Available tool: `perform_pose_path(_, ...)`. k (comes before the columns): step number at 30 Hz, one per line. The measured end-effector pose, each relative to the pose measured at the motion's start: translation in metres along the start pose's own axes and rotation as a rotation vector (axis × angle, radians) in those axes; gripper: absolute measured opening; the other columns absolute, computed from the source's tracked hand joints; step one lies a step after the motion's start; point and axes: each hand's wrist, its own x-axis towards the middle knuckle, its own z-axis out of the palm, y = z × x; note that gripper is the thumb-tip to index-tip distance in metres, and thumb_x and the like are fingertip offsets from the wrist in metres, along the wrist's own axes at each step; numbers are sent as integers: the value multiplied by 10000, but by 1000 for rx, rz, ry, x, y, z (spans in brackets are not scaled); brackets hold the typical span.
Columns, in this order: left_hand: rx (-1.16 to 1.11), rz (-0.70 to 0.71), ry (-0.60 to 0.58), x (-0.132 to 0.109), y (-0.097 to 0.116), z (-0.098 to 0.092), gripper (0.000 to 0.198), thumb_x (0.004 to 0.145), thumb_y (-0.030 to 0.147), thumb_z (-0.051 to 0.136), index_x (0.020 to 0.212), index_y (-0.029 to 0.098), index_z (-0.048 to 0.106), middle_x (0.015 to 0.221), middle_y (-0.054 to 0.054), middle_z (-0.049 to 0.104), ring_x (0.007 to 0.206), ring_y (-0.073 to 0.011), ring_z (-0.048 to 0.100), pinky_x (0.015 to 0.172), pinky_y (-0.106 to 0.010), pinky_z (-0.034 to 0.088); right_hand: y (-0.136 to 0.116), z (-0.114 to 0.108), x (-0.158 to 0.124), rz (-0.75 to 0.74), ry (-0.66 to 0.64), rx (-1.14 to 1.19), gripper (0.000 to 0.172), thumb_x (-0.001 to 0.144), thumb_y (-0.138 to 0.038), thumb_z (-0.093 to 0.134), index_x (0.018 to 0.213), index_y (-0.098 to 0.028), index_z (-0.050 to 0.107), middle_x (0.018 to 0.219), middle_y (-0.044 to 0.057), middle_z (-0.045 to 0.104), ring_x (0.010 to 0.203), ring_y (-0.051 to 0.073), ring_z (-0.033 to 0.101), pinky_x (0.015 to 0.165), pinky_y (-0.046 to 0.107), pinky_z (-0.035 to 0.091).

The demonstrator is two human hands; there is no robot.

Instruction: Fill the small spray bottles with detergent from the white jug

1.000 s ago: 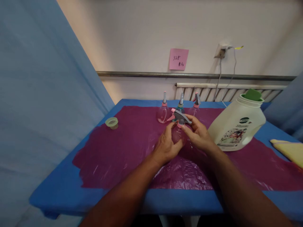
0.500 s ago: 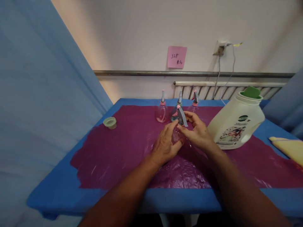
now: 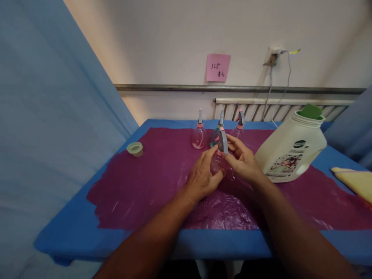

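Both hands hold a small spray bottle upright over the purple sheet at mid-table.

The left hand [image 3: 203, 176] wraps around the clear pink spray bottle [image 3: 217, 164], whose base rests on the purple plastic sheet [image 3: 145, 182] covering the blue table [image 3: 116, 240]. The right hand [image 3: 242, 161] closes its fingers on the bottle's grey trigger head [image 3: 223, 140]. Just behind stand three more spray bottles [image 3: 199, 133] in a row. A white detergent jug [image 3: 290, 149] stands near the right hand, a green cap [image 3: 135, 148] lies well apart on the left, and a yellow cloth [image 3: 354, 182] lies at the far right.
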Motion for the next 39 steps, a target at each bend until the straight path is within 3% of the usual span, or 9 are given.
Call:
perform_pose_path(4, 25, -15, -4, -1, 2, 0, 916, 959, 159, 799, 1756, 309, 375, 1684, -152, 621, 1555, -361, 648, 1309, -608, 556, -1, -4, 1, -25, 65, -188, 707, 940, -415, 916, 1584, -308, 644, 1453, 112, 799, 1403, 344, 744, 1281, 607, 554)
perform_pose_path(8, 37, -22, -19, 0, 5, -1, 867, 982, 187, 794, 1743, 313, 399, 1652, -147, 638, 1534, -357, 661, 1284, -587, 573, -2, -2, 2, -52, 134, -302, 686, 888, -420, 941, 1509, -286, 683, 1413, 122, 814, 1290, 359, 777, 1228, 650, 569)
perform_pose_path(11, 37, -29, -15, 1, 6, -1, 829, 995, 203, 787, 1730, 313, 420, 1630, -137, 653, 1506, -346, 680, 1270, -578, 582, -2, 0, 1, -54, 139, -282, 705, 872, -421, 958, 1507, -295, 678, 1386, 110, 824, 1258, 348, 786, 1219, 644, 581)
perform_pose_path(16, 27, -27, -20, 1, 4, -1, 860, 974, 194, 806, 1733, 317, 419, 1642, -136, 648, 1516, -341, 671, 1285, -569, 572, -4, -1, -2, -18, 42, -108, 712, 988, -347, 829, 1655, -327, 583, 1490, 99, 792, 1402, 313, 754, 1285, 565, 558)
perform_pose_path(20, 26, -53, -21, 1, 5, -1, 867, 972, 192, 799, 1736, 327, 412, 1674, -135, 628, 1546, -352, 651, 1301, -593, 555, -4, -2, -2, 12, 30, -49, 707, 974, -335, 841, 1641, -300, 607, 1365, 111, 838, 1285, 308, 804, 1157, 521, 648)
perform_pose_path(26, 19, -65, -26, 0, 8, -2, 884, 984, 200, 797, 1758, 322, 388, 1674, -147, 625, 1556, -363, 647, 1305, -618, 553, -2, -3, 4, -13, 82, -77, 684, 904, -393, 958, 1518, -296, 673, 1242, 77, 850, 1159, 277, 812, 1150, 535, 647)
perform_pose_path(30, 15, -70, -26, 0, 6, -1, 900, 982, 223, 816, 1763, 316, 377, 1685, -156, 619, 1561, -375, 645, 1305, -639, 552, -3, 0, 3, -4, 108, -93, 638, 896, -451, 974, 1451, -287, 703, 1298, 95, 844, 1203, 299, 807, 1167, 574, 647)
perform_pose_path(36, 4, -93, -22, 1, 3, 0, 953, 979, 219, 809, 1788, 300, 311, 1745, -173, 577, 1605, -381, 616, 1329, -649, 538, -10, 2, -2, -15, 17, -5, 667, 1036, -411, 801, 1656, -335, 567, 1409, 98, 824, 1378, 308, 769, 1258, 587, 599)
perform_pose_path(39, -9, -93, -22, 1, 0, 3, 992, 963, 209, 813, 1795, 307, 283, 1776, -180, 553, 1617, -384, 608, 1329, -660, 537, -11, 2, -2, 15, -8, 46, 731, 1031, -393, 817, 1698, -329, 527, 1437, 105, 816, 1415, 315, 753, 1268, 579, 595)
